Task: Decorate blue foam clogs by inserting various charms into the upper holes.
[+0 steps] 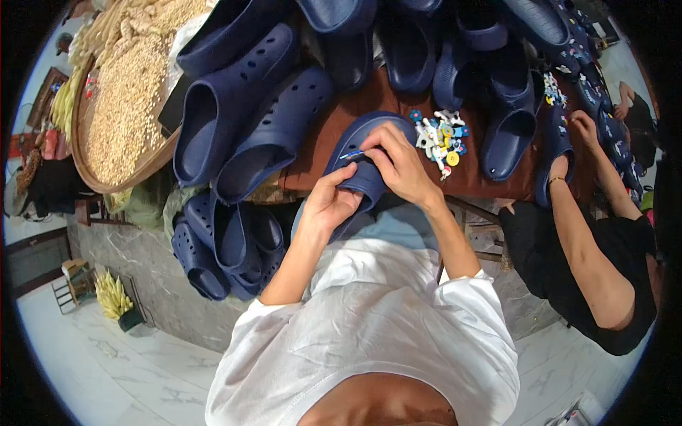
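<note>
A navy clog [366, 122] with holes in its toe sits in front of me at the table's near edge. My left hand [332, 197] is closed on it, with the thumb on top by the strap and the fingers at the opening. Over the upper, my right hand [400, 162] pinches a thin blue, pen-like stick [351, 154] whose tip points left along the clog's surface. What the tip touches is too small to make out. Just right of my right hand lies a pile of small colourful shoe charms [442, 140] in white, yellow and blue.
Many navy clogs [249, 92] crowd the brown tabletop [472, 174], and more clogs [227, 234] hang below its left edge. A round basket [77, 135] of pale kernels stands at left. At right, a co-worker's hand [559, 169] is inside another clog [556, 142].
</note>
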Demonstrator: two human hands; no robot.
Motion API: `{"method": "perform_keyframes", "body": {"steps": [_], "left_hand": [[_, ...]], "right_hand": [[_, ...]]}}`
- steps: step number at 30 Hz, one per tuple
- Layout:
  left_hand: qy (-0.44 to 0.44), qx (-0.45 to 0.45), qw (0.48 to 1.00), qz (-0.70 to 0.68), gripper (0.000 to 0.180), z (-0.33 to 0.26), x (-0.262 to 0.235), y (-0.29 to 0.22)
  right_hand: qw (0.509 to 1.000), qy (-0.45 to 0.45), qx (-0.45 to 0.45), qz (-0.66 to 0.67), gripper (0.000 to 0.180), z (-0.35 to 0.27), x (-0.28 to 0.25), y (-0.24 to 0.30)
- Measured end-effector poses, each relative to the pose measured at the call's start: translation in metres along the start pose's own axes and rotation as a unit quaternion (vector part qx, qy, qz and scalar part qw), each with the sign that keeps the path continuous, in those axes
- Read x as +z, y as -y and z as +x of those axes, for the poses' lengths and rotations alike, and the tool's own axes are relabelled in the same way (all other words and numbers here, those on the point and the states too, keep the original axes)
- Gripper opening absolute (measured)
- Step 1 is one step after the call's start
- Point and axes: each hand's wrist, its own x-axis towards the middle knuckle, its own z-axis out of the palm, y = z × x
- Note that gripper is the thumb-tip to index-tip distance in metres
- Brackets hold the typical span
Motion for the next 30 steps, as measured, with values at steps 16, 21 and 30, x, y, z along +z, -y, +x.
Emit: {"method": "perform_keyframes", "body": {"steps": [16, 21, 30], "left_hand": [[-0.002, 0.111, 0.969, 0.222, 0.062, -0.01, -0.003, 0.035], [0.024, 0.087, 0.974, 0.209, 0.049, -0.01, 0.006, 0.024], [0.163, 0.163, 0.961, 0.151, 0.025, 0.033, 0.061, -0.004]], "right_hand": [[0.923, -0.301, 0.078, -0.229, 0.014, -0.044, -0.038, -0.047], [0.955, -0.252, 0.072, -0.138, 0.016, -0.046, -0.009, -0.023], [0.968, -0.22, 0.082, -0.091, 0.025, -0.046, 0.004, -0.008]]}}
